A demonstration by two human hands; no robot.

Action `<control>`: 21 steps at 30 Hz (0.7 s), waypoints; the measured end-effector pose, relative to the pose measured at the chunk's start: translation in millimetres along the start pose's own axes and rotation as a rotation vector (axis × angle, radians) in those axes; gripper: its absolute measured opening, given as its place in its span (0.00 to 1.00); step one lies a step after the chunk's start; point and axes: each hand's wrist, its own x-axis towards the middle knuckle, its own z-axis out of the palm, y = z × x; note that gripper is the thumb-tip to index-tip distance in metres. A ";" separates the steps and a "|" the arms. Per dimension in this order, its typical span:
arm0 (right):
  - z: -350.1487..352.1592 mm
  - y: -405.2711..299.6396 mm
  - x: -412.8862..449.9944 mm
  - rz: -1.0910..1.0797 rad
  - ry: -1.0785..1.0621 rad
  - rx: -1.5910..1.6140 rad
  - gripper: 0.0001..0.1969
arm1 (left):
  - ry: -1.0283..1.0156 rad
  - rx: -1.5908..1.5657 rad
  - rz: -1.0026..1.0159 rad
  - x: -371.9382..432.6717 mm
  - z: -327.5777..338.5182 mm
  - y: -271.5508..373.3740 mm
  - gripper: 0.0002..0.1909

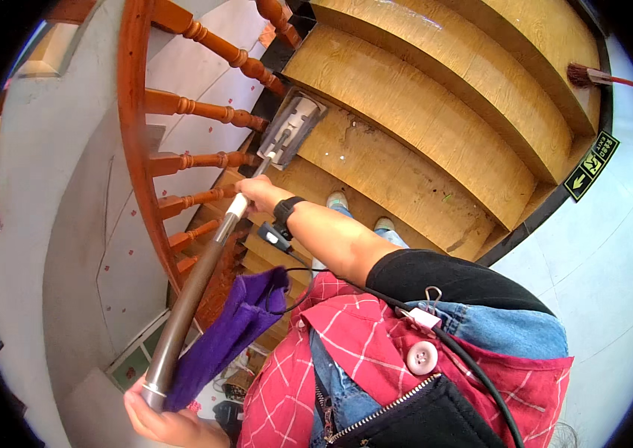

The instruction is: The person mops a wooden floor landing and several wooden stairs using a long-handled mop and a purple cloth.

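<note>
A flat mop's long brown and silver pole [185, 316] slants across the left of the view. My right hand [257, 196] grips it near its lower section, a black watch on the wrist. Around the top end of the pole my left hand [165, 420] is closed. A purple cloth [230, 336] runs alongside, its end at my left hand; whether the fingers pinch it is hidden. The mop head [294, 131], with a grey pad, rests on a wooden stair tread [383, 162] close to the balusters. Specks and dark marks show on that tread.
A curved wooden handrail [137, 112] with turned balusters [210, 109] borders the left. Steps [406, 84] curve upward at the right. A brush [582, 75] is by the wall, above an exit sign [592, 166]. My shoes [337, 200] stand on a lower tread. A black cable [473, 364] crosses my clothes.
</note>
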 end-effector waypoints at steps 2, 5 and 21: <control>-18.1 -3.0 -6.2 -0.033 -0.022 0.043 0.07 | -0.043 -0.030 0.004 1.8 8.8 15.0 0.15; -44.5 1.0 -17.4 -0.058 -0.055 0.035 0.08 | -0.122 -0.048 0.071 4.8 11.5 28.7 0.15; -128.6 25.2 -86.5 0.011 0.062 0.324 0.08 | -0.387 -0.223 0.224 41.9 46.6 73.7 0.16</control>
